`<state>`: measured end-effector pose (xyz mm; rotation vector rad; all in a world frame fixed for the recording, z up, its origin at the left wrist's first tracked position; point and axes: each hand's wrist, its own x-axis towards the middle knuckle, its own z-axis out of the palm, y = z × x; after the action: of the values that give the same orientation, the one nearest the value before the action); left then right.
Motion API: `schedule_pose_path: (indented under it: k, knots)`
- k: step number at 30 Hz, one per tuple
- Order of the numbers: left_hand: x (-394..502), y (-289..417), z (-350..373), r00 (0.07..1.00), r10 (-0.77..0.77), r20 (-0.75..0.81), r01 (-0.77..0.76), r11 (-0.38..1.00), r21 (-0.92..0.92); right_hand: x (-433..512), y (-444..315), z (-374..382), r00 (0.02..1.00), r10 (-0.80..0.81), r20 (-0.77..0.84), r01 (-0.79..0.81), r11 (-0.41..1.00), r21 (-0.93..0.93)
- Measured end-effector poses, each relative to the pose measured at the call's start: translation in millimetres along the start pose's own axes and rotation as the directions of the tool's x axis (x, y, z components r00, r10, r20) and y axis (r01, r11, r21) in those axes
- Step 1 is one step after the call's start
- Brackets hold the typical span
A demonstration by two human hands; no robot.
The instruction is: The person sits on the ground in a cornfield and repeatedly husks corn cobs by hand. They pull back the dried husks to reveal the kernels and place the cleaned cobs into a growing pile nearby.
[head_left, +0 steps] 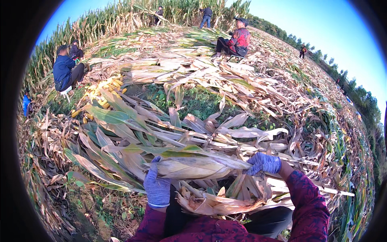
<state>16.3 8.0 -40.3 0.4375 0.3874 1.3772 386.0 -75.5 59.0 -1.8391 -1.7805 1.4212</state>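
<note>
An ear of corn in its pale, dry husk (193, 167) lies crosswise in front of me, still among leaves. My left hand (157, 184), in a blue-grey knit glove, grips its left end, thumb on top. At the other end my right hand (263, 164), gloved alike, closes around the narrow end by the stalk. Beneath and beyond the ear spread cut corn stalks with long leaves (121, 118). Opened, empty-looking husks (217, 204) lie just below the ear, near my lap. No kernels show on the held ear.
Husked yellow corn ears (104, 90) lie heaped at the upper left. A seated person in blue (64, 71) is beside them; another in a red patterned jacket (239, 40) sits beyond a long row of cut stalks (193, 71). Standing corn (99, 24) edges the field.
</note>
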Motion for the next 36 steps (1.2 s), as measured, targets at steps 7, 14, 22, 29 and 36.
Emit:
schedule_pose_path:
  k: [7, 14, 22, 29, 36]
  knots:
    - [-85, 64, 32, 0.862, 0.503, -0.069, -0.468, 0.840, 0.273, 45, -13, 64, 0.952, -0.160, 0.261, 0.188, 0.978, -0.086]
    - [-84, 45, 24, 0.861, 0.504, 0.070, -0.286, 0.365, 0.886, 61, 58, 159, 0.888, -0.101, 0.449, 0.255, 0.921, -0.296]
    - [-65, 15, -86, 0.942, 0.020, -0.336, 0.191, 0.790, 0.583, 51, 127, 209, 0.922, -0.348, 0.169, 0.380, 0.899, -0.218]
    - [-26, 5, -192, 0.985, -0.095, 0.145, -0.052, 0.639, 0.767, 75, -8, 168, 0.838, -0.494, -0.233, 0.419, 0.854, -0.308]
    - [-52, -1, -147, 0.995, 0.038, 0.098, -0.099, 0.045, 0.994, 101, -127, 206, 0.787, -0.613, -0.069, 0.566, 0.763, -0.312]
